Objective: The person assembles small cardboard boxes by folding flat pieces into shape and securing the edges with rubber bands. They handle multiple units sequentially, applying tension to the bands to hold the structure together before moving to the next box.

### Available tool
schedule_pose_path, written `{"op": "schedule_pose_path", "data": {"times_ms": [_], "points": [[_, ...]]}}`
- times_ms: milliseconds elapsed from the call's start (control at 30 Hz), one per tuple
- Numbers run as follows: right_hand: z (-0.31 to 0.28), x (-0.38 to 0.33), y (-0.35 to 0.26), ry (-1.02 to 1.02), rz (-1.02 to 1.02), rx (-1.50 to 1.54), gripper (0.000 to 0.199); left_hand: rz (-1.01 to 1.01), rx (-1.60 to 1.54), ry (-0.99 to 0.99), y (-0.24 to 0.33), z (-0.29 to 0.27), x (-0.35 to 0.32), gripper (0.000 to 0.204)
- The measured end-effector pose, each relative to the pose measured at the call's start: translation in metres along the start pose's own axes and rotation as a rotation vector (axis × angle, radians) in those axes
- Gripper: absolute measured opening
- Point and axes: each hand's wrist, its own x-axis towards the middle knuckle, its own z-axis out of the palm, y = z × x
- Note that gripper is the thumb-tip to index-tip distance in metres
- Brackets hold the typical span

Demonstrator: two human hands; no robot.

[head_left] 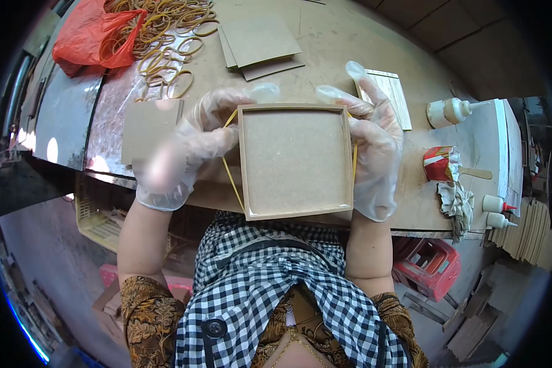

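Observation:
Between my hands a shallow square box (297,162) of brown fibreboard is held above the table's front edge, its hollow side toward me. A yellow rubber band (232,181) runs along both sides of it and stands away from the left wall. My left hand (193,138), in a clear plastic glove, is closed at the left side, its fingers on the band and against the box. On the right, my right hand (374,138), gloved likewise, pinches at the other wall and the band, with its index finger raised. The fingertips behind the box are hidden.
On the table (325,37) lie stacked boards (260,43), another board stack (150,126), many rubber bands (165,37) by a red bag (92,37), and a pale wood panel (389,95). At right stand a glue bottle (448,112), a red tub (438,164) and a rag (455,199).

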Motion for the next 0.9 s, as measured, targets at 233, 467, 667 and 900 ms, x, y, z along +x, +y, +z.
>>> {"op": "schedule_pose_path", "data": {"times_ms": [233,467,667,900], "points": [[-0.044,-0.001,0.024,-0.152,0.063,0.444,0.064,0.039,0.084,0.051,-0.005,0.003,-0.021,0.080],[-0.012,-0.022,0.026,-0.181,-0.211,-0.026,0.068,0.238,-0.386,0.014,-0.012,0.019,-0.011,0.070],[0.003,-0.021,0.038,-0.305,-0.403,-0.422,0.075,0.442,-0.552,0.349,-0.016,0.036,-0.017,0.072],[0.020,-0.046,0.016,-0.316,-0.303,-0.200,0.088,0.453,0.615,0.323,-0.010,0.067,-0.039,0.053]]}}
